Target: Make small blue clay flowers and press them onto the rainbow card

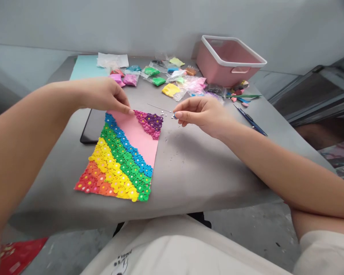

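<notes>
This looks like a craft workspace, though whether in a home or a studio cannot be told: a grey-covered table against a plain pale wall, clear plastic packets of bright, clay-like material, a pink plastic bin with a white rim, and a rectangular pink panel covered in rainbow-coloured flowers over a bare, marked grey floor.

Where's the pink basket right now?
In the head view, the basket stands at the back right of the table, beside the colourful packets and beyond the right hand.
</notes>
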`<state>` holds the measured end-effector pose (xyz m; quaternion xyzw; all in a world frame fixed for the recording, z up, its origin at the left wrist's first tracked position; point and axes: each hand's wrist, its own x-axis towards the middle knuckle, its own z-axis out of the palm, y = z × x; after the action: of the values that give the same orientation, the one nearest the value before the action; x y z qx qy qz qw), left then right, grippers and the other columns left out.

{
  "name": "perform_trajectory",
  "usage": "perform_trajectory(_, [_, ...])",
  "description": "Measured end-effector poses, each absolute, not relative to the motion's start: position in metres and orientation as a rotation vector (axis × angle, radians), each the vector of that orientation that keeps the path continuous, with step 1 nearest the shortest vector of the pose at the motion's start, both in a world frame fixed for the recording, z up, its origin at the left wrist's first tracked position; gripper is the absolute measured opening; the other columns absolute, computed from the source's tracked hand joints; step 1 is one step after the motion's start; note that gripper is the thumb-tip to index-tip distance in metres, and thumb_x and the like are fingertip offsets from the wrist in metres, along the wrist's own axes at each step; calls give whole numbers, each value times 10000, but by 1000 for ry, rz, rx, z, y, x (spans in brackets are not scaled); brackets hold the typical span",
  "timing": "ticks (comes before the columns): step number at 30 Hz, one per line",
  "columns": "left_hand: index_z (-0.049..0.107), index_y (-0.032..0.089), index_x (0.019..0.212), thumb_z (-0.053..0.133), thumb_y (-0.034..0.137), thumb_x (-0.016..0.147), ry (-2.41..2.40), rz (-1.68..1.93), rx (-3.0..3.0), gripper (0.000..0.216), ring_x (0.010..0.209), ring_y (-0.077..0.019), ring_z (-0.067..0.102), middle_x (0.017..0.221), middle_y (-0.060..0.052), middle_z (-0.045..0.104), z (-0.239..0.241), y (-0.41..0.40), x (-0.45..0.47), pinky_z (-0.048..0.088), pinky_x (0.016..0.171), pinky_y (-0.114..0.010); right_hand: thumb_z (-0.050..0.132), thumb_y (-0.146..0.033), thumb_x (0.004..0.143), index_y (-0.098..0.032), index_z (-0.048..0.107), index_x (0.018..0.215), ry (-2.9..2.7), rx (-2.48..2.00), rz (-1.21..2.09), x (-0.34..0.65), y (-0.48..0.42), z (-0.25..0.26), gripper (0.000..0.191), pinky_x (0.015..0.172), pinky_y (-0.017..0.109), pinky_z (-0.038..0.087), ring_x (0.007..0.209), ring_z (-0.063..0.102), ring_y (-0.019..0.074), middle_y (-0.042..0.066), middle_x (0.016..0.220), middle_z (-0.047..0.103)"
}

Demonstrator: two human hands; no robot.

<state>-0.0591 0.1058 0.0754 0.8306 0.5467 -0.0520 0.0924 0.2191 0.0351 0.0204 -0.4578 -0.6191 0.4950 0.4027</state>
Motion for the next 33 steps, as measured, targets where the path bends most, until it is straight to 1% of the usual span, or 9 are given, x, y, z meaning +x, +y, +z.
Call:
perform_trajectory(7, [816,270,840,688,652,742,1723,-81,2178,415,622,-140,481,634,6,677,62,113,-73,354,598,-295,834,-285,751,-188,713,800,-1680,-1217,1303,207,29,17,163,629,272,532,636,583,92,7,765,694])
perform_trajectory(10, [811,262,845,664,631,780,1710,-94,2213,402,644,-140,495,628,17,659,60,112,-75,371,628,-294,825,-244,752,-193,684,882,-1653,-1192,1332,205,30,15,198,595,265,513,635,603,103,-6,733,684])
perform_trajectory(15, [804,205,901,626,502,830,1799,-99,2242,354,768,-167,589,777,-10,749,60,107,-73,418,717,-296,829,-233,729,-205,655,958,-1635,-1178,1356,205,34,8,289,578,268,499,630,609,114,-15,736,681])
perform_trajectory(20, [772,191,1003,549,504,877,1846,39,2439,404,888,-206,610,980,-65,760,54,95,-68,427,738,-326,863,-305,691,-187,708,921,-1664,-1194,1383,205,31,3,301,586,279,482,668,604,130,13,793,700])
perform_trajectory(22, [743,206,1080,508,513,902,1944,142,2531,425,961,-256,618,1118,-89,741,51,85,-62,434,744,-371,860,-334,693,-187,722,882,-1704,-1184,1374,203,30,1,277,602,283,473,674,603,132,16,793,704])
perform_trajectory(26, [705,179,1202,415,516,960,1835,39,2598,506,1035,-320,650,1134,-127,741,47,64,-48,475,784,-420,802,-348,750,-187,738,819,-1803,-1138,1254,201,28,-5,186,677,296,482,714,613,136,20,801,713])
perform_trajectory(29, [712,182,1191,411,466,967,1834,141,2623,471,1093,-341,654,1184,-135,731,46,52,-41,478,804,-422,794,-363,750,-186,756,820,-1803,-1147,1240,198,25,-6,194,692,302,492,755,621,151,36,844,721])
perform_trajectory(30, [725,191,1144,419,461,964,1774,192,2652,446,1076,-335,662,1163,-129,736,45,47,-40,476,798,-416,796,-366,748,-188,764,827,-1797,-1161,1268,197,24,-5,198,694,306,496,761,622,156,38,850,718])
perform_trajectory(33, [736,254,940,504,460,915,1506,207,2639,312,881,-252,694,936,-43,762,41,30,-40,475,744,-353,789,-329,757,-193,788,839,-1838,-1199,1309,192,17,-1,159,701,314,496,781,626,167,46,881,708])
